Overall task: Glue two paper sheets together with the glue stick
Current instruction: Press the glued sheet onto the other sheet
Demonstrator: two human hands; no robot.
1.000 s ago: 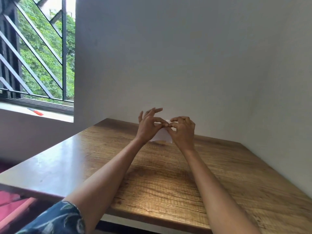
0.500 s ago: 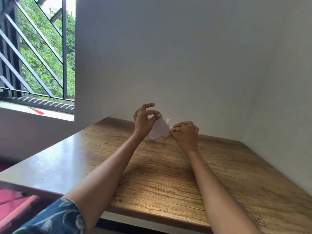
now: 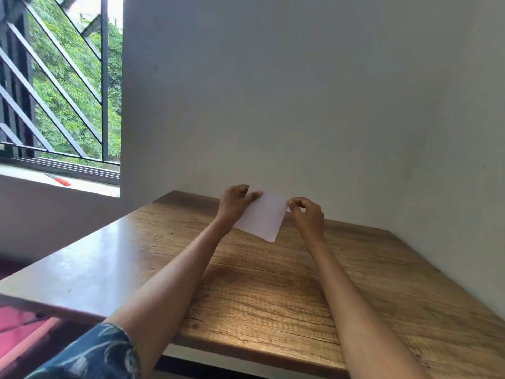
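1. My left hand [image 3: 235, 203] pinches the paper's [image 3: 263, 216] upper left corner between thumb and fingers.
2. The paper hangs tilted above the far side of the table [image 3: 273, 291], clear of the wood. I cannot tell whether it is one sheet or two. It looks light and floppy, easily creased, so I judge corners or edges the best places to hold.
3. My right hand [image 3: 307, 216] pinches the upper right corner.
4. No glue stick shows.
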